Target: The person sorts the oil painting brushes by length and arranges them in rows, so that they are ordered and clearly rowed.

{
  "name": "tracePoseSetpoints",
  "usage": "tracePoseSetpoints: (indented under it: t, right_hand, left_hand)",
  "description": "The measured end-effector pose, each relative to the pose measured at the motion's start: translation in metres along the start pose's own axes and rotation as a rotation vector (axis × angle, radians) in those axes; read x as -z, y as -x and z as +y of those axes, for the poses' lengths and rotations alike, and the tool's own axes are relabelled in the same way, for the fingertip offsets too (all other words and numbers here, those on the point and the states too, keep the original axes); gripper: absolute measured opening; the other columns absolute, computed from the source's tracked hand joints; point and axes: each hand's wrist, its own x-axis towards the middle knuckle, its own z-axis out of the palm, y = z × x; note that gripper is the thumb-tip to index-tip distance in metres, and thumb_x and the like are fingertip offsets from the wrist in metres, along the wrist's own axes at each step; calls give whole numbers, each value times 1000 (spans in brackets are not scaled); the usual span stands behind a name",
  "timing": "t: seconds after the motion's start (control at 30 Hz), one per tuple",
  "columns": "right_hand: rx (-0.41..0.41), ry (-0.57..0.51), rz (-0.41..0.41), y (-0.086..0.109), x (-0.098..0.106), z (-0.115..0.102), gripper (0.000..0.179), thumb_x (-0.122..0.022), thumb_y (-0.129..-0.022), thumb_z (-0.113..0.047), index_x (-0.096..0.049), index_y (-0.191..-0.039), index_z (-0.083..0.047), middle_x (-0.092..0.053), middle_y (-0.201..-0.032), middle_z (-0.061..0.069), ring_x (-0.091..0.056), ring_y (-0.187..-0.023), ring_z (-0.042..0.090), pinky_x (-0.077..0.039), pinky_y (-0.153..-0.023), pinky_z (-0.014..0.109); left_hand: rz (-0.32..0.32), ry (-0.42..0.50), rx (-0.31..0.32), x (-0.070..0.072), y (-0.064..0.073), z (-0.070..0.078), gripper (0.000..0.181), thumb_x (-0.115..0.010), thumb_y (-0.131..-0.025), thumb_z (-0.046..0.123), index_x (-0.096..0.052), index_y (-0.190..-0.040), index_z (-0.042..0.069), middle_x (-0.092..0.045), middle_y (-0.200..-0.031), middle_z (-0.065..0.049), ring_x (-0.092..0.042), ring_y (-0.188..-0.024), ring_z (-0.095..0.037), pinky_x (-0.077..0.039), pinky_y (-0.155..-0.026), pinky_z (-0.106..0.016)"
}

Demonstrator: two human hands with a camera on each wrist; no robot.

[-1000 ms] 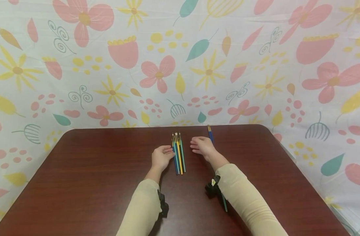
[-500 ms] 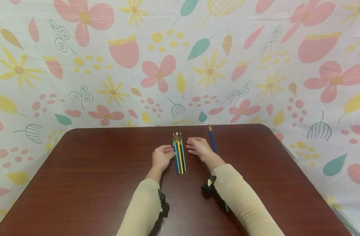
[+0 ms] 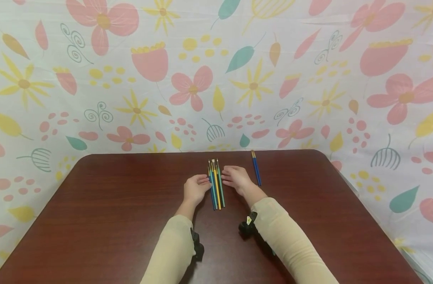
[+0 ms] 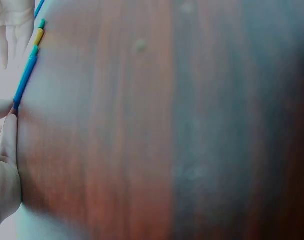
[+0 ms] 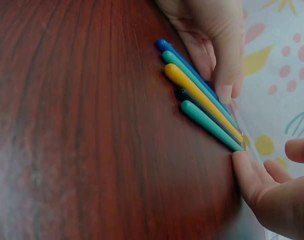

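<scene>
Several paintbrushes [image 3: 216, 189] lie side by side in a bundle on the table, bristles pointing away; their handles are blue, teal, yellow, dark and green. My left hand [image 3: 196, 190] rests along the bundle's left side, fingers extended and fingertips at the outer blue handle. On the opposite side stands my right hand [image 3: 236, 179], its loosely bent fingers right at the outer green handle. The right wrist view shows the fingertips of that right hand [image 5: 277, 192] at the green brush's [image 5: 212, 125] far part, while the left hand [image 5: 217, 40] borders the blue brush [image 5: 184, 57].
Blue-handled brushes [image 3: 257, 169] with gold ferrules lie apart, right of the right hand. A small green handle end [image 3: 274, 253] peeks out beside the right sleeve [image 3: 283, 228], which covers the rest. The dark wooden table [image 3: 113, 205] meets a floral cloth [image 3: 188, 130] at its back edge.
My right hand has moved left, up to the bundle's right side, uncovering more of the separate blue brushes. The left hand and the bundle have stayed almost in place.
</scene>
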Motion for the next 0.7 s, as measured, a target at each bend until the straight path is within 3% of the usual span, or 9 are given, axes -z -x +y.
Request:
tracePoseSetpoints:
  t: [0.4, 0.7]
  right_hand:
    - [8, 45, 76, -6, -6, 0, 41, -51, -96, -11, -48, -135, -1, -56, -128, 22, -60, -114, 29, -55, -89, 35]
    - [24, 152, 145, -11, -11, -1, 35, -56, -92, -9, -57, -126, 1, -62, -116, 22, -65, -79, 15, -59, -67, 26]
  left_hand:
    - [-8, 5, -14, 1, -2, -1, 36, -70, -85, 15, -63, -118, 2, -70, -110, -12, -67, -103, -24, -54, -89, -36]
    - [-9, 4, -15, 1, -3, -3, 35, -71, -85, 15, -63, -117, 3, -70, -109, -12, -68, -103, -23, -55, -89, -36]
